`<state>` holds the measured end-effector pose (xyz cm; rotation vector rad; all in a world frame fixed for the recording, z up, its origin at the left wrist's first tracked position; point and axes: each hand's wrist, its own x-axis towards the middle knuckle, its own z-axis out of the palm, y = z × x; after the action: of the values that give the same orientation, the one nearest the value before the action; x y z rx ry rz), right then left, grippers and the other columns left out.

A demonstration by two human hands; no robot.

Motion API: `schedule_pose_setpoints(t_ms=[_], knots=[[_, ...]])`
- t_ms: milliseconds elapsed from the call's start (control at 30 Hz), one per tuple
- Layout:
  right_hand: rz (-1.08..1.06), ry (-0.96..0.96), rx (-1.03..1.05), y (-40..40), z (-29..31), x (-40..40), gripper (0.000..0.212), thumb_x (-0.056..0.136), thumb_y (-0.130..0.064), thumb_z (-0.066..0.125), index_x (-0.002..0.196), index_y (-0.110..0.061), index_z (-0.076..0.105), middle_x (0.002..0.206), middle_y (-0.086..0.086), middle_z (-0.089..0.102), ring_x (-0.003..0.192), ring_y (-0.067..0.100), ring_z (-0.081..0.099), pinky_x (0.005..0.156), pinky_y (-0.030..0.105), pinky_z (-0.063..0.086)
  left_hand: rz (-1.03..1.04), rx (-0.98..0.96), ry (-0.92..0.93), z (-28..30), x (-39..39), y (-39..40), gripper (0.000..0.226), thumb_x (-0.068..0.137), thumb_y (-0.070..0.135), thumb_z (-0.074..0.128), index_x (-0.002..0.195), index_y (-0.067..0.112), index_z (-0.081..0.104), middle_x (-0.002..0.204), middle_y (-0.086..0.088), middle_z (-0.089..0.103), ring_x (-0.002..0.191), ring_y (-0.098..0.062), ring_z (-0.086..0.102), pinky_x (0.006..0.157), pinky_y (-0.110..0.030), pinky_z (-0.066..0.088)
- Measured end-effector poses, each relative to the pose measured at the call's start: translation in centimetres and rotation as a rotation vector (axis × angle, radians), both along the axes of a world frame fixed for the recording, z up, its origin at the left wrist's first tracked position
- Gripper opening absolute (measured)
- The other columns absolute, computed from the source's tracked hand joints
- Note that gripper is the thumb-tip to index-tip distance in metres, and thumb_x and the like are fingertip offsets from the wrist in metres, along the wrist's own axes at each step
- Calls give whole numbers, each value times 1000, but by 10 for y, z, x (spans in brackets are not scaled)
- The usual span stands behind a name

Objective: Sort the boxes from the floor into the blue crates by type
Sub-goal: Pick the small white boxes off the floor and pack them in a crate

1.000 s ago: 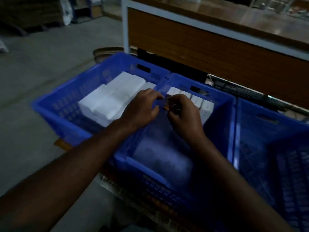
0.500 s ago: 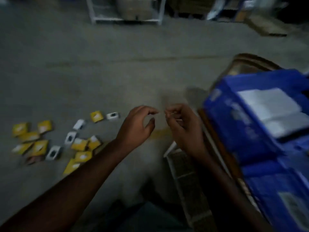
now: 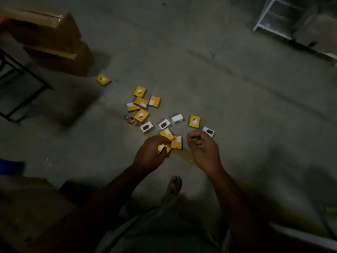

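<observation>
Small flat boxes are scattered on the concrete floor (image 3: 228, 73) just past my fingertips: yellow boxes (image 3: 141, 115) with a white patch, and white boxes (image 3: 164, 124) showing a dark item. My left hand (image 3: 149, 155) is curled loosely over the nearest yellow ones; can't tell if it's actually got one. My right hand (image 3: 203, 149) has its fingers curled in, holding nothing. Dim room, brown cartons (image 3: 52, 39) far left beyond the hands, white rack (image 3: 273, 17) far right.
</observation>
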<state>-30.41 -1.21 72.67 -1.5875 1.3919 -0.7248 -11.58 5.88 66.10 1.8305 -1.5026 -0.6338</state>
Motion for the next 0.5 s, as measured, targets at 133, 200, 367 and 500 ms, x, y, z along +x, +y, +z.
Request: schedule_pose_setpoints(t_ms=[133, 200, 367, 500], knots=[[70, 10, 22, -54, -26, 28, 14, 93, -9, 67, 98, -22, 71, 93, -15, 70, 80, -11, 63, 68, 4, 45, 59, 55, -58, -18, 21, -40, 30, 84, 12, 69, 112, 21, 69, 108, 5, 67, 102, -17, 62, 89, -29, 48], [82, 6, 52, -84, -42, 38, 11, 93, -10, 68, 96, -20, 71, 93, -11, 70, 79, -11, 63, 66, 4, 45, 47, 71, -89, -26, 28, -68, 29, 84, 10, 70, 112, 18, 69, 108, 1, 68, 102, -21, 63, 88, -31, 51], [22, 61, 165, -153, -88, 62, 9, 92, -15, 69, 93, -25, 70, 92, -10, 70, 84, 0, 64, 73, 14, 48, 37, 146, -147, -47, 49, -132, 29, 86, 13, 70, 114, 17, 68, 107, 0, 67, 102, -21, 62, 84, -29, 48], [-40, 126, 222, -194, -112, 77, 8, 92, -14, 68, 98, -19, 72, 93, -7, 70, 82, 7, 63, 61, 0, 39, 26, 243, -171, -70, 72, -172, 32, 88, 19, 69, 120, 20, 66, 111, 1, 65, 107, -19, 59, 86, -31, 50]])
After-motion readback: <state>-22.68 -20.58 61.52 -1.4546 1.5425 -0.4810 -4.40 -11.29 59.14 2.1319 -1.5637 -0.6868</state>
